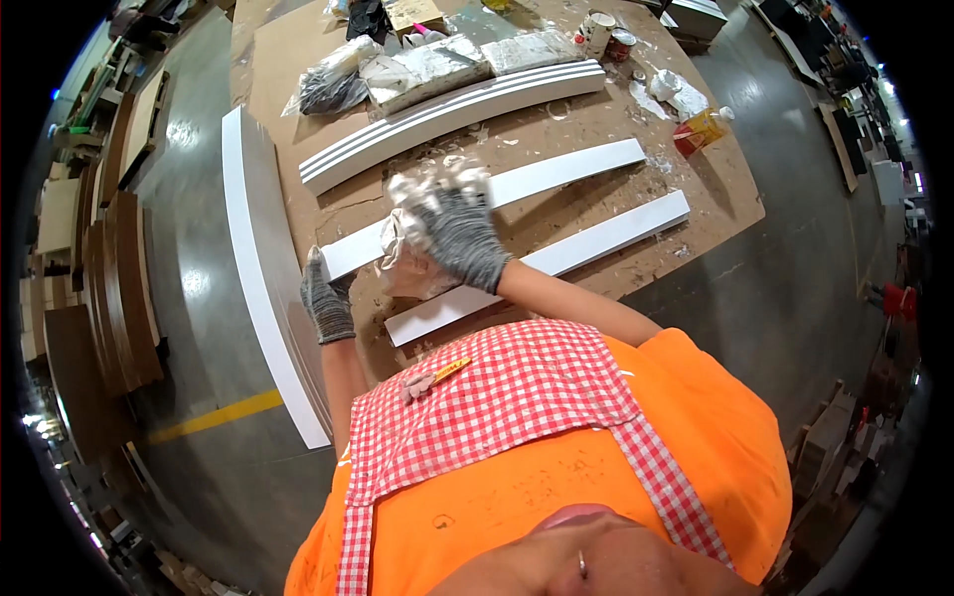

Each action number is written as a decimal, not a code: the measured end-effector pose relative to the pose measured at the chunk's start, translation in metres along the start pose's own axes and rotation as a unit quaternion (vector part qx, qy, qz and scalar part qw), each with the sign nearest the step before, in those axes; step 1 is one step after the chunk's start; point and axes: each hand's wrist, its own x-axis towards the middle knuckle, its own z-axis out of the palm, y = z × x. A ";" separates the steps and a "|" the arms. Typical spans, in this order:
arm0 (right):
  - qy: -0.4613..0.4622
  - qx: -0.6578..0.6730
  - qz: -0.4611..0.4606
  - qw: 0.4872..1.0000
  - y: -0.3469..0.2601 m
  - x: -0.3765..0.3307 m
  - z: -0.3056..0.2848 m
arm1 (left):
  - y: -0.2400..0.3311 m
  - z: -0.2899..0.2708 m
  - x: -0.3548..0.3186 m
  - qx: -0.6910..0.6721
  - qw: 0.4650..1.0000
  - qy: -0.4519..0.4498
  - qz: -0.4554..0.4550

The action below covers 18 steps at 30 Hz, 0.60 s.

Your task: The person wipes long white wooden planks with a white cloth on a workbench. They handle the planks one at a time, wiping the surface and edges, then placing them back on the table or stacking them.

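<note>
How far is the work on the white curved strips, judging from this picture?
Done: cannot tell; white smears and scraps already cover the table. In hand: the right hand, gloved, presses a white rag on the middle strip, while the left hand steadies its near end. Left: the near strip and the grooved far strip lie untouched.

Woodworking shop, workbench (696, 214), stacked panels (119, 288)
</note>
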 end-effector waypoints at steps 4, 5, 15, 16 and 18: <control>-0.038 -0.114 0.073 0.990 0.098 -0.031 0.016 | -0.010 -0.011 0.001 0.000 1.000 0.017 -0.008; -0.077 -0.036 0.119 0.989 0.113 -0.029 -0.009 | -0.013 -0.014 -0.001 -0.004 1.000 0.025 -0.008; -0.008 -0.089 0.272 0.958 0.422 -0.080 0.018 | -0.020 -0.011 0.006 -0.001 1.000 -0.003 -0.027; -0.055 -0.130 0.311 0.940 0.407 -0.067 0.010 | -0.017 -0.017 0.004 0.002 1.000 0.006 -0.020; -0.073 -0.106 0.357 0.925 0.371 -0.051 -0.008 | -0.019 -0.030 0.010 0.004 0.999 0.003 -0.042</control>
